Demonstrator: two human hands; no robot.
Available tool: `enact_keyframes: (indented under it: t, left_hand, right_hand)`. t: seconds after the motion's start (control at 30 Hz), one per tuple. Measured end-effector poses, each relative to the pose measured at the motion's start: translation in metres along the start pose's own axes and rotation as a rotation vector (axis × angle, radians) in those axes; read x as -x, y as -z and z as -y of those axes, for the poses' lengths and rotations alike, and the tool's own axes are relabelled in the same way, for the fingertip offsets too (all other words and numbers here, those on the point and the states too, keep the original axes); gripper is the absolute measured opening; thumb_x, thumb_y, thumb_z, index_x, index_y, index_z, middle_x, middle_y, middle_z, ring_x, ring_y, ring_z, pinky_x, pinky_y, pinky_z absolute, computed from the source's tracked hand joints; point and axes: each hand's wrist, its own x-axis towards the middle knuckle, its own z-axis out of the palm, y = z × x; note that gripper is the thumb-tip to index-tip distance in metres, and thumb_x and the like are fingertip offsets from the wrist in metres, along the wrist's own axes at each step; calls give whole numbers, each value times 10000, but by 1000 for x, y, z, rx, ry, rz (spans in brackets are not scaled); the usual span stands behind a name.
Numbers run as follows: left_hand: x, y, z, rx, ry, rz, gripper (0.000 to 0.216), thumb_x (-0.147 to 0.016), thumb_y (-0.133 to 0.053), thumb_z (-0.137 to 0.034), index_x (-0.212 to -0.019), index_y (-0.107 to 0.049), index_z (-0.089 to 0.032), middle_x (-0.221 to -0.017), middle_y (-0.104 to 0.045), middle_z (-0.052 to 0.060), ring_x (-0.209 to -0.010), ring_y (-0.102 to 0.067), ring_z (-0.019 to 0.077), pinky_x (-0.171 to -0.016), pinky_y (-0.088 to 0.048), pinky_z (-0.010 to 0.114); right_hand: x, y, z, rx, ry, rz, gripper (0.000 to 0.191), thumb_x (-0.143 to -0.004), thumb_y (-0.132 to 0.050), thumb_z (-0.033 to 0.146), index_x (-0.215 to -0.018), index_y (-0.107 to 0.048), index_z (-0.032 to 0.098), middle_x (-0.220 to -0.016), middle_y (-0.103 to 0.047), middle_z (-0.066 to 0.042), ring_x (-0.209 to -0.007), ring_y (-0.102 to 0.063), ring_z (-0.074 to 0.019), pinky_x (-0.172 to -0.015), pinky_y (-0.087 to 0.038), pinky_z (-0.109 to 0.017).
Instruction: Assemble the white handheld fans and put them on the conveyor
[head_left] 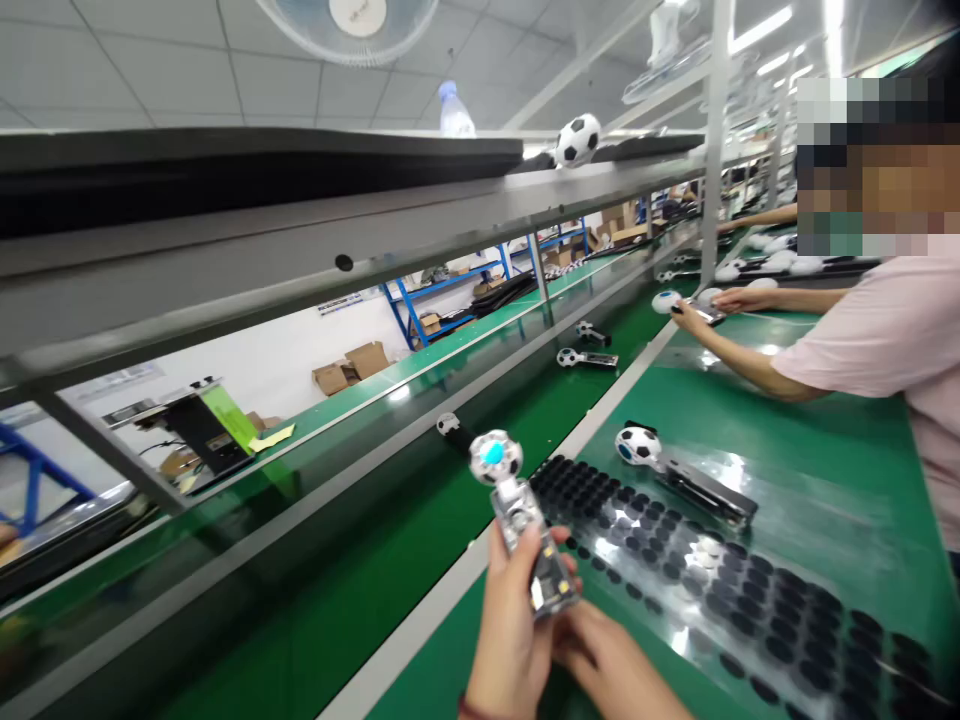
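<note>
My left hand (514, 625) is closed round the clear handle of a small toy (517, 510) with a ball-shaped head that glows blue, held upright above the bench edge. My right hand (611, 660) touches the lower end of that handle, fingers curled against it. Just beyond lies a sheet of several black round pads (720, 590) on the green bench. A second toy with a football head (679, 470) lies flat on the bench beyond the sheet.
A green conveyor belt (420, 520) runs on the left with more toys (586, 357) on it. A co-worker in a pink shirt (885, 340) stands at the right, hands on a part (694, 308). An overhead shelf carries a football (577, 140) and a bottle (455, 108).
</note>
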Motion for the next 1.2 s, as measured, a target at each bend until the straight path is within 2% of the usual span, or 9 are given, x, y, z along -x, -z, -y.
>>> enact_keyframes:
  t: [0.07, 0.17, 0.3, 0.43, 0.57, 0.67, 0.87, 1.1, 1.2]
  left_hand:
    - [24, 38, 1, 154, -29, -113, 266, -815, -511, -409, -967, -470, -196, -734, -632, 20, -580, -572, 130, -543, -448, 262]
    - [42, 83, 18, 276, 57, -143, 516, -775, -423, -609, -732, -583, -121, -588, -604, 49, -496, -549, 127, -480, -414, 237]
    - [45, 108, 47, 225, 103, -148, 616, -695, -434, -701, -726, -622, -116, -529, -593, 57, -455, -545, 136, -469, -405, 241]
    - [42, 110, 60, 199, 59, -288, 667, -666, -524, -667, -1128, -519, -187, -755, -658, 73, -639, -625, 199, -576, -467, 292]
    - [42, 104, 58, 130, 57, -331, 821, -672, -521, -661, -1330, -278, -234, -860, -669, 88, -728, -646, 245, -603, -490, 321]
    - [40, 102, 55, 102, 43, -329, 847, -674, -496, -673, -1340, -241, -218, -961, -657, 122, -785, -645, 274, -610, -506, 340]
    - [40, 99, 54, -11, -23, -396, 676, -746, -445, -605, -1250, -376, -160, -1158, -572, 150, -1002, -579, 288, -812, -479, 359]
    - [38, 99, 57, 19, -181, -330, 514, -771, -466, -525, -1123, -473, -151, -1124, -594, 148, -996, -583, 277, -841, -473, 369]
    - [38, 101, 60, -9, -164, -353, 531, -774, -454, -527, -1142, -459, -144, -1161, -572, 145, -1011, -573, 265, -847, -465, 351]
  right_hand:
    - [-15, 3, 3, -61, -14, 8, 108, -839, -507, 205, -750, -550, 163, -893, -595, -30, -898, -560, -186, -850, -424, -379]
    - [-29, 9, 20, -172, -51, 88, 123, -803, -482, 230, -689, -512, 194, -1097, -559, -62, -1072, -499, -223, -908, -389, -356]
    - [-42, 3, 51, -227, -116, 321, 130, -782, -523, 303, -699, -545, 205, -1351, -382, -37, -1193, -410, -239, -945, -364, -354]
    - [-44, -12, 66, -61, -212, 454, 113, -781, -512, 247, -682, -547, 207, -1284, -428, -28, -1208, -370, -261, -963, -320, -377]
    - [-38, -20, 65, 2, -210, 450, 164, -818, -425, 184, -670, -492, 211, -997, -533, 5, -946, -534, -203, -783, -411, -303]
    - [-36, -22, 65, 61, -191, 419, 180, -815, -404, 128, -660, -455, 205, -895, -525, 28, -801, -542, -150, -703, -408, -265]
    - [-35, -26, 67, 116, -201, 394, 184, -813, -418, 98, -662, -443, 200, -879, -518, 37, -725, -512, -123, -620, -387, -236]
    - [-32, -28, 72, 90, -222, 355, 214, -775, -415, 38, -631, -436, 195, -867, -529, 42, -732, -506, -120, -620, -375, -230]
    - [-31, -30, 73, 104, -239, 331, 225, -761, -409, 15, -626, -437, 193, -848, -526, 38, -726, -510, -120, -631, -379, -234]
